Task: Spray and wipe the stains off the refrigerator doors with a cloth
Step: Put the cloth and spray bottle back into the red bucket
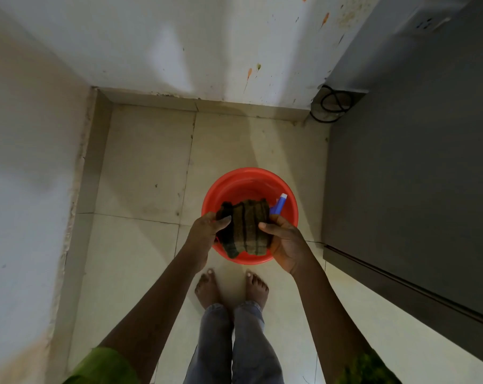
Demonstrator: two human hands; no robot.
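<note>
Pale tiled floor in a white-walled corner, head view: we stand over a red basin, the dark refrigerator at our right. Our left hand and right hand each clamp one side of the striped cloth above the basin. A blue spray bottle shows just beyond the right hand; whether it is held we cannot tell. Likely risks: the cloth, if wet, dripping on tiles by our bare feet, or slipping during a regrip.
</note>
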